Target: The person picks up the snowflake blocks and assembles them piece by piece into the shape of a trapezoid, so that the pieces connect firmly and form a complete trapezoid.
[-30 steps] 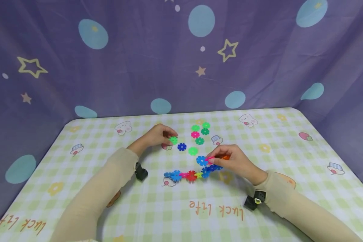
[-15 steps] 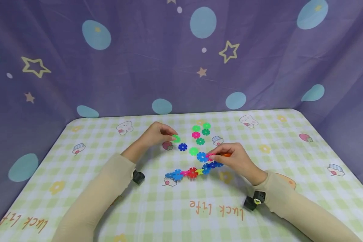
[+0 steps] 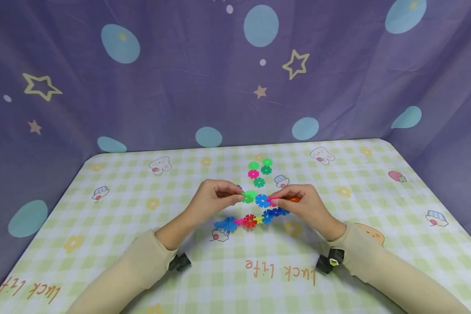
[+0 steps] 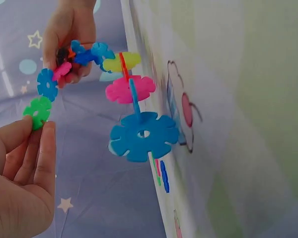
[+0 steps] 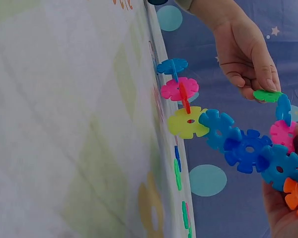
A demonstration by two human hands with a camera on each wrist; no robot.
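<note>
My left hand pinches a green flower-shaped interlocking disc between thumb and fingers. Its edge meets the blue disc at one end of a linked chain; whether their slots interlock I cannot tell. My right hand grips the chain near that end, at a pink disc, with an orange disc by the palm. From there the chain curves through blue discs, a yellow one, a red one and another pink one to a blue disc at the other end. Fingers partly cover the held section.
Loose green discs and a pink disc lie farther back on the checked tablecloth. A dark blue disc is mostly hidden behind the left hand. A purple curtain hangs behind the table.
My left hand has brought the green disc rightward and nearer, up to the chain's blue end disc. My right hand stays nearly in place, with the chain raised slightly.
</note>
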